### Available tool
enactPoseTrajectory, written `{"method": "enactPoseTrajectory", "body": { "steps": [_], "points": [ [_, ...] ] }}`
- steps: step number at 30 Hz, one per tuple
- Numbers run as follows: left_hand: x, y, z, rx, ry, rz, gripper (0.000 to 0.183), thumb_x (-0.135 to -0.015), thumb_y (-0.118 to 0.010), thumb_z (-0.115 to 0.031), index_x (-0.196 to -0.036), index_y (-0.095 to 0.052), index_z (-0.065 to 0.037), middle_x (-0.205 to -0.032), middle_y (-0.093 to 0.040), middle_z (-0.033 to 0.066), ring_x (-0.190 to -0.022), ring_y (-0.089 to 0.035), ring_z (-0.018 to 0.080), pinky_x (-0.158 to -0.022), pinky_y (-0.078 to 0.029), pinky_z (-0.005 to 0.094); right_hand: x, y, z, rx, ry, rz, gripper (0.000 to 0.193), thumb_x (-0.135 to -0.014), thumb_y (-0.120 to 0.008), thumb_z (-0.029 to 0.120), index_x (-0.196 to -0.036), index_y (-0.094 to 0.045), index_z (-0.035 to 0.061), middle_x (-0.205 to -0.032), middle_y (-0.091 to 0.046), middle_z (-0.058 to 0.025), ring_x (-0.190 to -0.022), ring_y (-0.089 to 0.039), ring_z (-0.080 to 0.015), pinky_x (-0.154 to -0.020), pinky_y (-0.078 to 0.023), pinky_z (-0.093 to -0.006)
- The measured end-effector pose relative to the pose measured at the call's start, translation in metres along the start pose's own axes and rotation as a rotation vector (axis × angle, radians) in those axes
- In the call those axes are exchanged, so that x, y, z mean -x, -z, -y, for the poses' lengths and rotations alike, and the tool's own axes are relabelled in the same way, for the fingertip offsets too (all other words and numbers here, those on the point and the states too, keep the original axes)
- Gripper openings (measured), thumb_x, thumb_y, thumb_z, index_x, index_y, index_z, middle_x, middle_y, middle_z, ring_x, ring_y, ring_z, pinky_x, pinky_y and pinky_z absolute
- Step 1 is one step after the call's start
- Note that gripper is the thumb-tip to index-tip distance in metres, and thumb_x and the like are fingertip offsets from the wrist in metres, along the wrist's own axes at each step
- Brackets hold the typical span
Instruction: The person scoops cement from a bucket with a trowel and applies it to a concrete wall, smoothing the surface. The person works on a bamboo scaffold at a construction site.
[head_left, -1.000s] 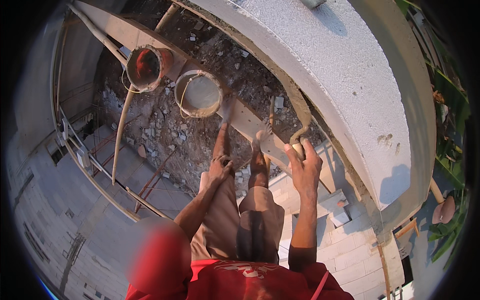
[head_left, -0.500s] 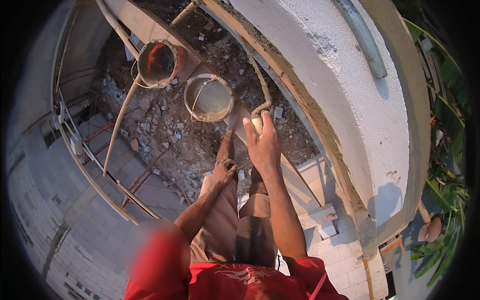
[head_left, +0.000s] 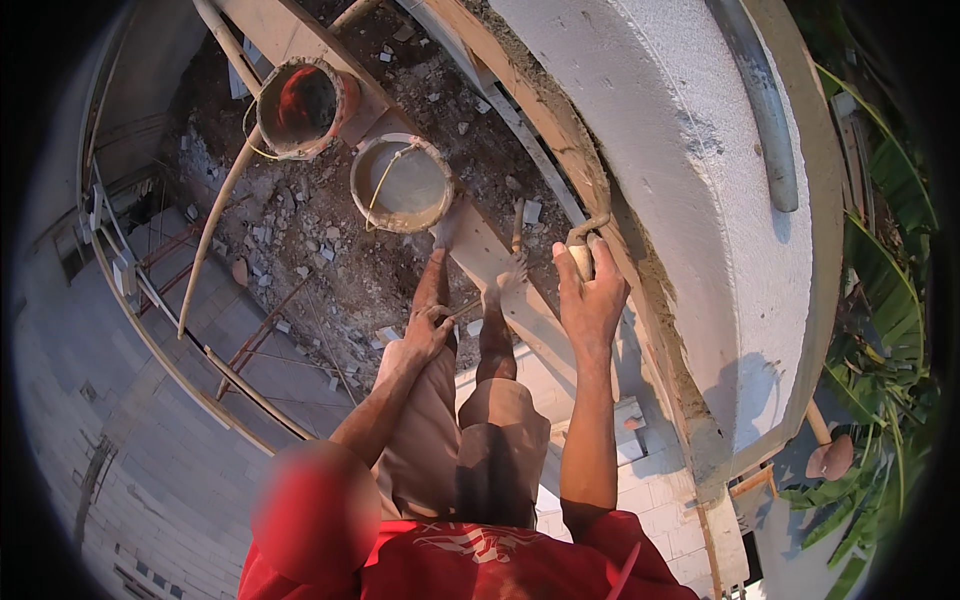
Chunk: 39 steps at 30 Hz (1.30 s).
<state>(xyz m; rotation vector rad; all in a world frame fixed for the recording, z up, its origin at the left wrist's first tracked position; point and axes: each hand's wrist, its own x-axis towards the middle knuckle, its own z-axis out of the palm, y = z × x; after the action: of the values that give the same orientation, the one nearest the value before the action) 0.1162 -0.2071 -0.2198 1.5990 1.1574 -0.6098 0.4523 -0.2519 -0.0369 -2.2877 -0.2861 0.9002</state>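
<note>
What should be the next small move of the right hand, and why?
Probably draw the trowel lightly along the mortar strip: the right hand holds it, it appears beside that strip, and the mortar looks rough.

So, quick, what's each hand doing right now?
Left hand: loosely open, resting on the left leg, nothing visibly held.
Right hand: closed, holding the trowel handle.

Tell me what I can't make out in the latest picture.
All in the head view:
- Rest of the tool handle: hidden by the right hand.
- Palm of the left hand: hidden, the hand's back facing the camera.
- Far end of the grey pipe: cut off by the top edge.
- Floor of the bucket nearer the feet: hidden by grey contents.
- Left sleeve: blurred.
</note>
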Motion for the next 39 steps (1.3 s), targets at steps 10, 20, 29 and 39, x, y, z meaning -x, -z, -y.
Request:
{"method": "enactPoseTrajectory", "body": {
  "steps": [10,20,29,39],
  "points": [
    [0.002,-0.003,-0.002,-0.054,0.063,-0.036,0.035,-0.091,-0.065,-0.040,-0.117,-0.072,-0.017,-0.134,-0.061,0.0186,-0.132,-0.048,0.0402,-0.111,-0.040,0.0477,0.020,0.010,0.043,0.187,0.026,0.053,0.044,-0.094,-0.070,0.028,-0.116,-0.060,-0.0092,-0.096,-0.068,-0.0283,-0.092,-0.067,-0.0452,-0.081,-0.050,-0.0494],
    [-0.003,0.011,-0.009,0.006,0.067,-0.061,0.035,-0.090,-0.066,-0.038,-0.113,-0.072,-0.013,-0.131,-0.063,0.0184,-0.130,-0.051,0.0388,-0.110,-0.040,0.0465,-0.047,-0.024,0.069,0.211,-0.003,0.045,0.048,-0.096,-0.066,0.035,-0.115,-0.062,-0.0086,-0.091,-0.067,-0.0248,-0.086,-0.066,-0.0388,-0.081,-0.048,-0.0482],
    [-0.009,0.008,0.000,0.064,0.083,-0.022,0.035,-0.091,-0.066,-0.039,-0.115,-0.073,-0.015,-0.128,-0.065,0.0167,-0.128,-0.053,0.0362,-0.110,-0.041,0.0448,-0.030,-0.005,0.025,0.219,0.059,-0.053,0.041,-0.095,-0.070,0.038,-0.090,-0.060,-0.0019,-0.062,-0.058,-0.0085,-0.055,-0.055,-0.0169,-0.058,-0.045,-0.0354],
    [0.002,-0.001,-0.001,-0.006,0.060,-0.105,0.031,-0.091,-0.065,-0.038,-0.110,-0.075,-0.016,-0.128,-0.066,0.0161,-0.128,-0.054,0.0374,-0.109,-0.041,0.0457,0.033,0.030,-0.009,0.144,0.017,-0.108,0.035,-0.093,-0.073,0.033,-0.092,-0.061,-0.0003,-0.072,-0.061,-0.0087,-0.066,-0.060,-0.0192,-0.062,-0.047,-0.0348]
  ]
}}
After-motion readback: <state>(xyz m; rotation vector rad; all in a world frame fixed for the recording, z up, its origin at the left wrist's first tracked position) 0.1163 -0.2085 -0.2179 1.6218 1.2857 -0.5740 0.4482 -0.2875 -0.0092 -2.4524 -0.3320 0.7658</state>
